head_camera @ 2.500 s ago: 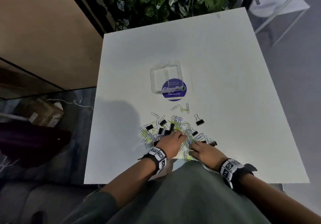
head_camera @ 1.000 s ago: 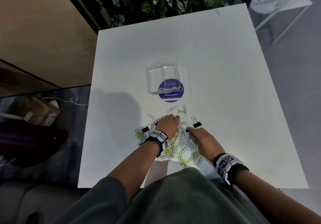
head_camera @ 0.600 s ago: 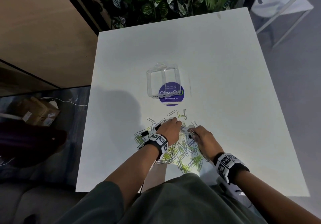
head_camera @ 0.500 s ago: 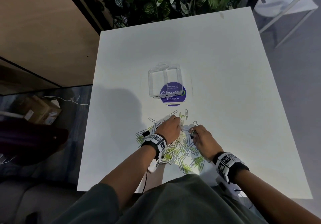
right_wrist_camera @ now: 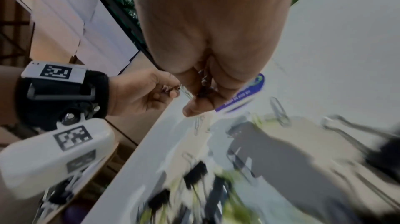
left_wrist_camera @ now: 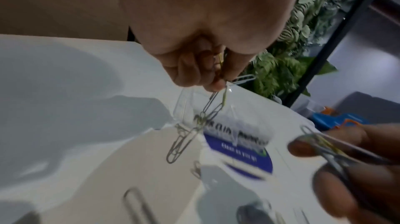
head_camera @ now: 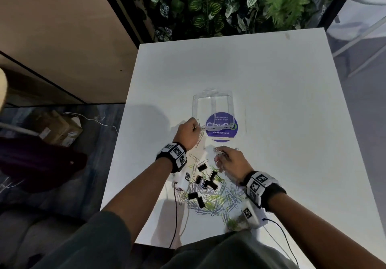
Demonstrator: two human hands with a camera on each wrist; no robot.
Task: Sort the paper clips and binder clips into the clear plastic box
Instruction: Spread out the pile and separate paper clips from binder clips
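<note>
White table; left wrist view alone shows left hand pinching chained paper clips

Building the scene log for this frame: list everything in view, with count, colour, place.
table: one, white, under everything.
box: one, clear, mid-table, no clips visible inside.
sticker: one, round, purple, at the box's near right corner.
clip pile: many paper clips, silver and yellow-green, count unclear, near edge between the forearms.
binder clips: at least six, black, in the pile.
plants: green foliage beyond the far edge.
cardboard box: one, brown, floor at left.
wrist cameras: two, black-and-white markers, one per wrist.
left hand: pinches a chain of paper clips at the box's near left corner.
right hand: pinches a bunch of clips, just short of the sticker.
</note>
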